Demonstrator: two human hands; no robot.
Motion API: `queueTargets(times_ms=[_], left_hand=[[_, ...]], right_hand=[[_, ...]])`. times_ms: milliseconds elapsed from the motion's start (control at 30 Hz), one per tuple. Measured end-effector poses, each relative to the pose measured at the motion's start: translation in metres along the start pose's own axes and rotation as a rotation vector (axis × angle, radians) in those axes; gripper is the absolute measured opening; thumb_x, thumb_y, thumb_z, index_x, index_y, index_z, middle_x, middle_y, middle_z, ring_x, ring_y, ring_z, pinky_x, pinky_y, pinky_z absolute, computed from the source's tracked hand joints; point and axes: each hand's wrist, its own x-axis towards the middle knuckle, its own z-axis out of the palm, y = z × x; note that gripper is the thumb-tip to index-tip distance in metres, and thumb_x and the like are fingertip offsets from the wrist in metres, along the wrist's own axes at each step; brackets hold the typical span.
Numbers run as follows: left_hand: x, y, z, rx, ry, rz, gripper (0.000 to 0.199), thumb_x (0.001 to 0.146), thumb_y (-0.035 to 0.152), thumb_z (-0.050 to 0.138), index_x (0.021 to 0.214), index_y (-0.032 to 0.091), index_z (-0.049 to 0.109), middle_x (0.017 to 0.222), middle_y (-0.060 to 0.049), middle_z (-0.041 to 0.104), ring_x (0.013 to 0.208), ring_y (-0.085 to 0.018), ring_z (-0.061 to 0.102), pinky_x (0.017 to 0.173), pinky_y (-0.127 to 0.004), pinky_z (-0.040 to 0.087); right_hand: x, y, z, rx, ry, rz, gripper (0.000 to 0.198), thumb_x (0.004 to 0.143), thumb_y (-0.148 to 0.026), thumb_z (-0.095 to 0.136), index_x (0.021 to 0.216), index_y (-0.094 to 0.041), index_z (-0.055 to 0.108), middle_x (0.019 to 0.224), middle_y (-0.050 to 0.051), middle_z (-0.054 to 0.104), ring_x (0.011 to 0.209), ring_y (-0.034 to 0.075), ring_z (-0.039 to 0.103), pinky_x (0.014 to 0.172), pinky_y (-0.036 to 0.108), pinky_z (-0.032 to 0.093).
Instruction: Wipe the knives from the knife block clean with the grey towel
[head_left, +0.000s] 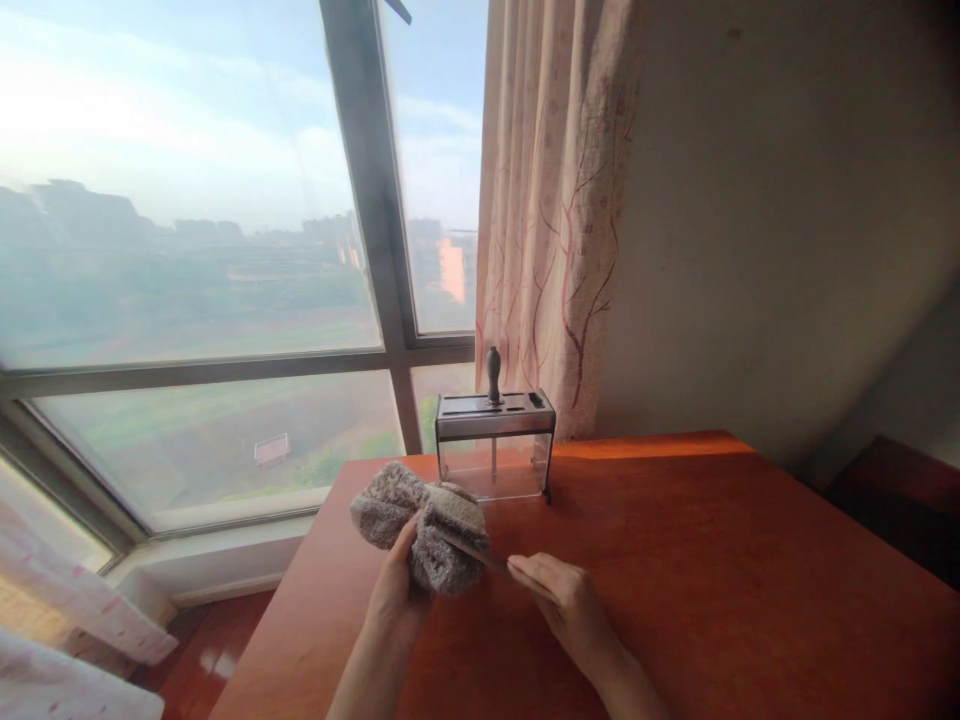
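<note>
Right now your left hand [395, 598] clamps the fluffy grey-brown cloth [420, 525] round the slim steel knife blade [480, 556], right hand [559, 600] fingers closed on its handle; mid-wipe, so pull slowly w/ edge away.

Table [712, 560] sits in the corner: window [187, 250] behind-left, wall [787, 200] behind-right, curtain [555, 200] between them. Knife block [495, 445] stands at the table's far edge, just in front of the curtain, one handle [493, 374] sticking up from a top slot. Near edge: left hand [394, 595] under a cloth [420, 525], right hand [559, 595] just right of it on a knife [472, 553] whose blade runs into the cloth. Cloth lies in front-left of the block.
</note>
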Motion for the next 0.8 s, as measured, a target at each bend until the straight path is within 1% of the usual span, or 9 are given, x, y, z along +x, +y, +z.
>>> queueTargets(times_ms=[100, 200, 267, 333, 433, 567, 667, 800], left_hand=[[0.005, -0.001, -0.004, 0.041, 0.058, 0.038, 0.022, 0.086, 0.010, 0.055, 0.105, 0.009, 0.066, 0.083, -0.008, 0.077, 0.077, -0.021, 0.074, 0.076, -0.031, 0.060], [0.009, -0.002, -0.006, 0.030, 0.085, 0.078, 0.021, 0.086, 0.007, 0.054, 0.103, 0.009, 0.067, 0.080, -0.008, 0.077, 0.074, -0.019, 0.074, 0.075, -0.030, 0.060], [0.009, -0.003, -0.008, 0.020, 0.083, 0.102, 0.022, 0.086, 0.006, 0.053, 0.104, 0.009, 0.067, 0.080, -0.007, 0.076, 0.073, -0.018, 0.073, 0.074, -0.028, 0.060], [0.008, -0.004, -0.008, 0.027, 0.053, 0.114, 0.023, 0.086, 0.007, 0.055, 0.105, 0.010, 0.067, 0.082, -0.008, 0.076, 0.073, -0.017, 0.073, 0.073, -0.027, 0.060], [0.004, -0.003, -0.006, 0.034, -0.006, 0.099, 0.024, 0.085, 0.011, 0.060, 0.108, 0.011, 0.067, 0.086, -0.009, 0.076, 0.074, -0.018, 0.073, 0.071, -0.027, 0.060], [-0.002, -0.001, -0.002, 0.001, -0.048, 0.045, 0.024, 0.087, 0.013, 0.059, 0.110, 0.012, 0.066, 0.089, -0.009, 0.076, 0.078, -0.020, 0.073, 0.074, -0.029, 0.060], [-0.004, 0.000, 0.000, -0.002, -0.051, 0.012, 0.024, 0.089, 0.014, 0.056, 0.111, 0.012, 0.066, 0.089, -0.009, 0.076, 0.081, -0.020, 0.073, 0.076, -0.031, 0.060], [-0.005, 0.001, 0.002, 0.017, -0.053, 0.009, 0.026, 0.089, 0.013, 0.055, 0.112, 0.011, 0.065, 0.085, -0.008, 0.076, 0.074, -0.020, 0.073, 0.075, -0.031, 0.060]], right_hand=[[-0.001, -0.001, 0.002, 0.087, -0.020, 0.066, 0.032, 0.098, -0.035, 0.041, 0.113, -0.026, 0.066, 0.094, 0.006, 0.072, 0.084, 0.017, 0.068, 0.076, 0.025, 0.052], [-0.001, -0.002, 0.004, 0.170, -0.004, 0.169, 0.031, 0.096, -0.039, 0.043, 0.107, -0.025, 0.070, 0.083, 0.004, 0.071, 0.075, 0.017, 0.067, 0.069, 0.025, 0.051], [-0.001, -0.003, 0.006, 0.189, 0.005, 0.197, 0.032, 0.096, -0.041, 0.044, 0.105, -0.024, 0.071, 0.077, 0.003, 0.069, 0.069, 0.017, 0.065, 0.066, 0.026, 0.051], [0.000, -0.002, 0.007, 0.178, 0.005, 0.179, 0.033, 0.096, -0.041, 0.043, 0.107, -0.024, 0.070, 0.079, 0.004, 0.069, 0.069, 0.017, 0.065, 0.066, 0.026, 0.051], [-0.001, 0.001, 0.006, 0.133, -0.005, 0.122, 0.032, 0.097, -0.036, 0.042, 0.113, -0.024, 0.067, 0.087, 0.006, 0.071, 0.073, 0.017, 0.066, 0.068, 0.026, 0.052], [-0.002, 0.007, 0.006, 0.059, -0.024, 0.048, 0.030, 0.097, -0.030, 0.042, 0.117, -0.024, 0.065, 0.096, 0.008, 0.072, 0.085, 0.018, 0.068, 0.078, 0.027, 0.053], [-0.003, 0.010, 0.007, 0.005, -0.015, 0.016, 0.031, 0.098, -0.029, 0.040, 0.117, -0.024, 0.064, 0.096, 0.008, 0.072, 0.084, 0.018, 0.069, 0.080, 0.028, 0.054], [-0.001, 0.007, 0.006, 0.000, 0.010, 0.011, 0.033, 0.098, -0.031, 0.039, 0.116, -0.024, 0.065, 0.095, 0.008, 0.072, 0.084, 0.018, 0.068, 0.079, 0.028, 0.054]])
